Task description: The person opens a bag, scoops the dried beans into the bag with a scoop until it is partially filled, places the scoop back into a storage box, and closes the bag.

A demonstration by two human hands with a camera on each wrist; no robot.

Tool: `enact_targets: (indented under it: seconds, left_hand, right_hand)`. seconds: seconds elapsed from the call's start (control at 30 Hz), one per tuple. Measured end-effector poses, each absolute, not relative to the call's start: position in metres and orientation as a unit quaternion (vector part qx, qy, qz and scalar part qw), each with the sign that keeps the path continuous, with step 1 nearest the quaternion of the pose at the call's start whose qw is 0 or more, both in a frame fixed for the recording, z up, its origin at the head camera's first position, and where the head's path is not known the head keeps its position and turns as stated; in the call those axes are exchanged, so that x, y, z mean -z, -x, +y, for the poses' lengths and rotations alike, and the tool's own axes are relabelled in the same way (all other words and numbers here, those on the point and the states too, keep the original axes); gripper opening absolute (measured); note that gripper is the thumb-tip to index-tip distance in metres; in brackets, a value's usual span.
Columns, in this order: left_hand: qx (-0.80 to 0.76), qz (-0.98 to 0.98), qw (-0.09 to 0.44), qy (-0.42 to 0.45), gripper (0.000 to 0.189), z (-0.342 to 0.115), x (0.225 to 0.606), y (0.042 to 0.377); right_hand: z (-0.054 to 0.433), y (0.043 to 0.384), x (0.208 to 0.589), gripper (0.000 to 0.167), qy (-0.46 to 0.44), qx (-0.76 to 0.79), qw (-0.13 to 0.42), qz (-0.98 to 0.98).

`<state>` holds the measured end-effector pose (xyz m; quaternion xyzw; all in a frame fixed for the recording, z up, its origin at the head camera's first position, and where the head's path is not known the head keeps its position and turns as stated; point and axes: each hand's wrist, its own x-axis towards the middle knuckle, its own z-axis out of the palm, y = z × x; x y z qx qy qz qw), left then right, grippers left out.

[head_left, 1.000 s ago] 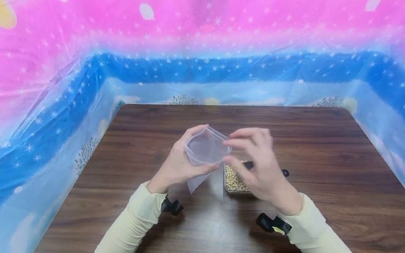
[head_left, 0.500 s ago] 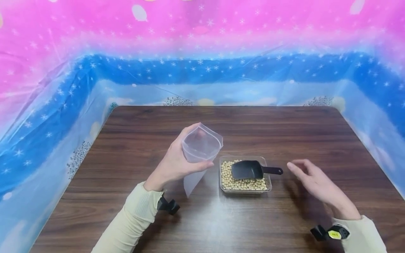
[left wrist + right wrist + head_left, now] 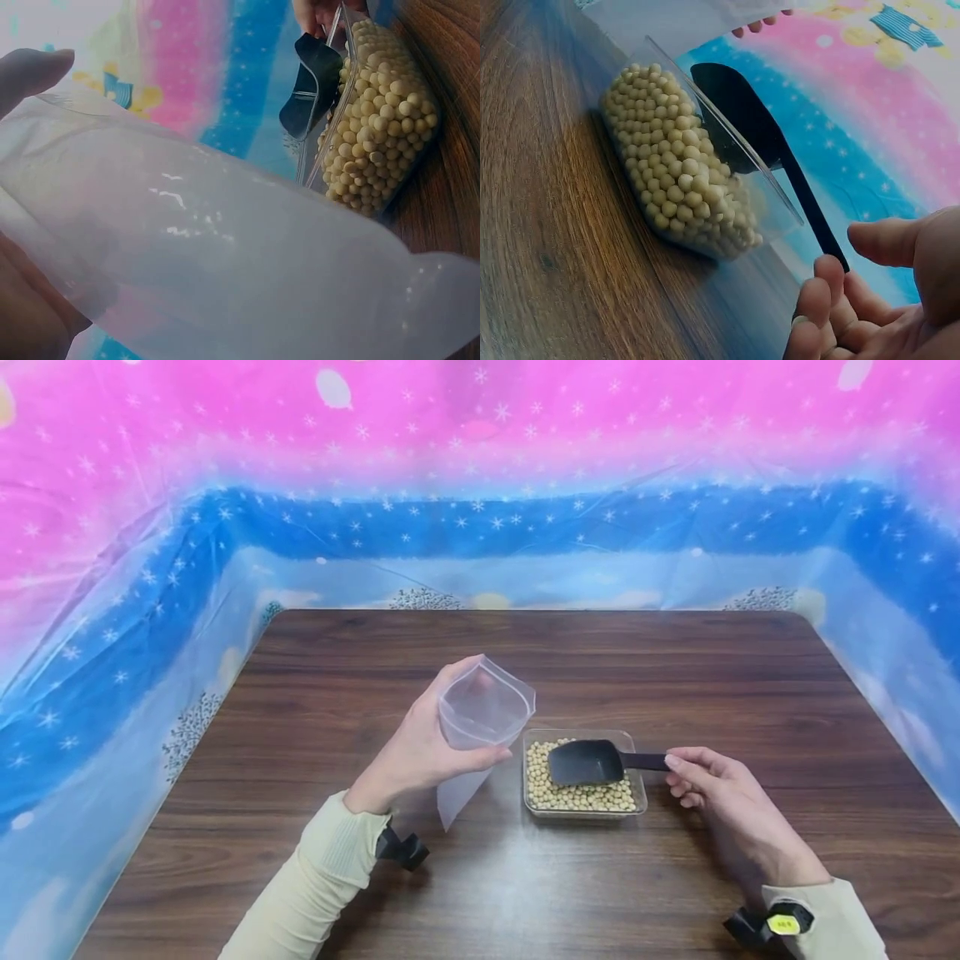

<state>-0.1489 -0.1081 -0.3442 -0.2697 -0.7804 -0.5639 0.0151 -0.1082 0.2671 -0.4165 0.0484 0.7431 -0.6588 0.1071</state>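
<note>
My left hand (image 3: 416, 747) holds a clear plastic bag (image 3: 486, 712), its mouth spread wide and facing up toward the head camera. In the left wrist view the bag (image 3: 240, 232) is see-through, with nothing visible inside. To its right on the table, a clear plastic box (image 3: 585, 815) is filled with pale round soybeans (image 3: 542, 777). A black scoop (image 3: 587, 763) lies on the beans, its handle jutting out over the box's right side. My right hand (image 3: 738, 806) has the handle's end between thumb and curled fingers; the right wrist view shows the thumb (image 3: 885, 241) close to the handle (image 3: 817, 217).
The brown wood-grain table (image 3: 360, 652) carries the box. A patterned pink and blue cloth (image 3: 480, 527) surrounds its back and sides. Each wrist wears a black camera mount (image 3: 772, 922).
My right hand left the bag's mouth, swung right past the box, then came back left to the scoop's handle. My left hand stays nearly in place with the bag.
</note>
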Motion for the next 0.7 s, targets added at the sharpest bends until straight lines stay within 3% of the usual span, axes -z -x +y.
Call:
enact_targets:
  seconds: [0.43, 0.7]
  left_hand:
    - [0.558, -0.785, 0.025, 0.266, 0.094, -0.108, 0.347, 0.149]
    - [0.554, -0.785, 0.028, 0.277, 0.094, -0.107, 0.345, 0.149]
  right_hand:
    - [0.252, 0.107, 0.413, 0.038, -0.043, 0.668, 0.062, 0.74]
    - [0.248, 0.102, 0.41, 0.033, 0.007, 0.567, -0.08, 0.82]
